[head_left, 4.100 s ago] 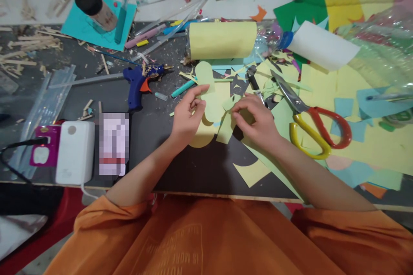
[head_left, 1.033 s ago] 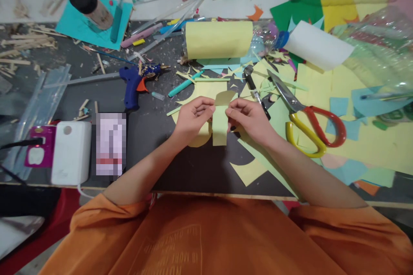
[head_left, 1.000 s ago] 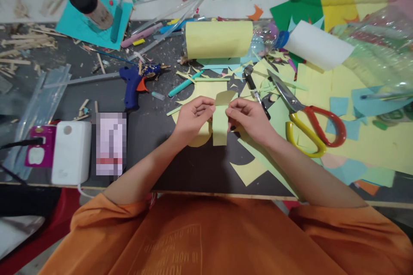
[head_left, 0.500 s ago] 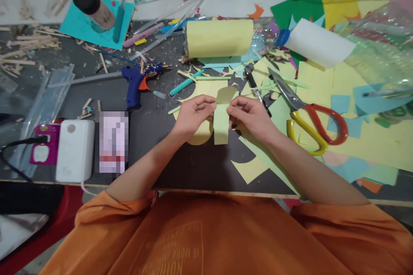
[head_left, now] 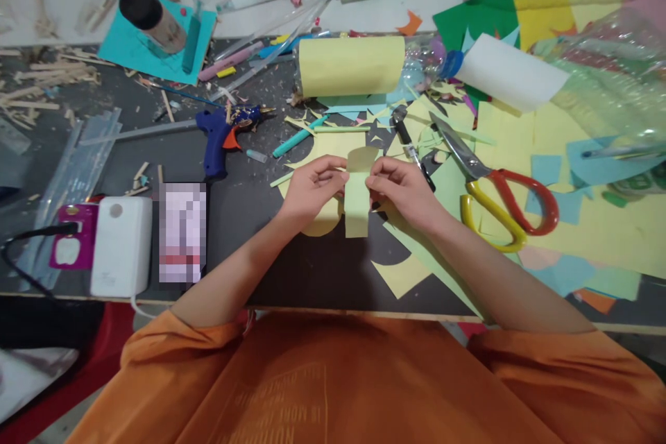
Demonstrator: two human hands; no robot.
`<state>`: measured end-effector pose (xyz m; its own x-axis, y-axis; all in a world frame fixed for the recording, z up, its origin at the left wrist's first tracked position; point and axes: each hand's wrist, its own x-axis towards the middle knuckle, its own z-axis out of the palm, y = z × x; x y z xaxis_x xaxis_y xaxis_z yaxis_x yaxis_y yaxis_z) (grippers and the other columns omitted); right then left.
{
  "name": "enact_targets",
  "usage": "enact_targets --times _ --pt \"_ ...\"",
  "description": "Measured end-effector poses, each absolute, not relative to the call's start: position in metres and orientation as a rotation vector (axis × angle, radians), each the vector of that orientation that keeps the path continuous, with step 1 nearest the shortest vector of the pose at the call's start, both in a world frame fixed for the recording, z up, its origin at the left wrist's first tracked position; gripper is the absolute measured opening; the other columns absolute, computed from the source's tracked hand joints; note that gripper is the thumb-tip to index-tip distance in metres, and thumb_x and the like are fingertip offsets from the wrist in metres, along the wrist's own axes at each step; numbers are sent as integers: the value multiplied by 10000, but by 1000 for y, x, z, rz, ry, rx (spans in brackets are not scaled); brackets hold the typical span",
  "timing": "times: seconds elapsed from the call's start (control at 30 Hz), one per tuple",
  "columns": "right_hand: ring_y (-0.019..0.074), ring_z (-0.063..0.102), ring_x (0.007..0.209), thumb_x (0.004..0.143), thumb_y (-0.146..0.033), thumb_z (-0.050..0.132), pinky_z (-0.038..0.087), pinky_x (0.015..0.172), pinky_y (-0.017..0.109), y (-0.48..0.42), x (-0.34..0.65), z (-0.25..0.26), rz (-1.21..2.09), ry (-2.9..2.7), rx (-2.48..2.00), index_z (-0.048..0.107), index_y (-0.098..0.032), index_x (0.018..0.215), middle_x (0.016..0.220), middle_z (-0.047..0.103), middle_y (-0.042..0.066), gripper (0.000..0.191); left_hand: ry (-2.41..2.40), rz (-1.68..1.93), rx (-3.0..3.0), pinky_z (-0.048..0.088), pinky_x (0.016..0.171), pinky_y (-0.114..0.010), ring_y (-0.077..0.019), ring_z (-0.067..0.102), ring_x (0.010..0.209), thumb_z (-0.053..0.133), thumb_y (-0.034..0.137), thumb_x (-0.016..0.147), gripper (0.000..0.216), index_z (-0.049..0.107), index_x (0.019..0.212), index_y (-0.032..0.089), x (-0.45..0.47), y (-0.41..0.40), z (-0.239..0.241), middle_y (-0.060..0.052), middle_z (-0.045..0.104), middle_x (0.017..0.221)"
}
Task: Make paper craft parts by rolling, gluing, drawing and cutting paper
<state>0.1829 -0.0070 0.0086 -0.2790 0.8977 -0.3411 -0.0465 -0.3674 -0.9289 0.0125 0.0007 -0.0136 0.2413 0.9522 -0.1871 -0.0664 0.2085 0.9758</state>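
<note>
Two hands meet over one pale green paper strip [head_left: 356, 205], which sits just left of the scissors [head_left: 494, 180] and a little nearer the person. The left hand [head_left: 312, 187] pinches the strip's left edge between thumb and fingertips; the right hand [head_left: 403, 191] pinches the right edge the same way, so the strip hangs between them with its lower end free above the dark table [head_left: 244, 201]. The top of the strip bends back in a rounded flap. Under the left hand lies a yellow cutout [head_left: 320, 218] with a curved lower edge, flat on the table.

From the scissors, whose red and yellow handles point right and whose blades point up and left, a black pen [head_left: 411, 142] lies just to the left, close to the right hand's knuckles. A teal marker [head_left: 299, 140] lies farther left of the scissors, beyond the hands. The blue glue gun [head_left: 221, 135] is well left of the scissors, past the left hand. A roll of yellow paper [head_left: 351, 66] lies up and left of the scissors, on its side. Loose yellow, green and blue scraps [head_left: 572, 222] surround the scissors and run under them. Far to the left, near the table's front edge, stands a white charger [head_left: 117, 246].
</note>
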Motion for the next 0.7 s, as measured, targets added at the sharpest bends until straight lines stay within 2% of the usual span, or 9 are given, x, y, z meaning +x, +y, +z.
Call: enact_targets --times 0.13,0.3,0.57,0.7 --pt "82 540 450 704 -278 684 450 464 206 -6 184 8 1730 -1150 -1252 539 -209 613 489 549 -63 185 1068 946 1144 529 590 -220 -105 635 602 727 316 690 171 671 759 170 12 0 -11 2 694 716" --pt "79 541 449 693 -237 628 439 459 201 -6 184 6 1710 -1142 -1265 557 -211 612 488 554 -68 110 1143 915 1189 510 614 -211 -102 628 627 645 206 686 90 696 751 170 12 -1 -7 -2 698 724" --pt "75 504 433 673 -298 721 431 440 208 -7 183 11 1728 -1114 -1226 554 -209 584 484 529 -72 209 1134 913 1253 505 650 -236 -110 603 637 622 195 685 55 672 667 182 10 -3 -4 0 678 696" --pt "80 524 436 680 -335 740 449 447 214 -7 183 8 1732 -1124 -1207 561 -206 582 496 544 -65 242 1097 903 1278 489 639 -242 -112 572 627 665 298 716 137 637 651 180 9 -4 -2 1 650 662"
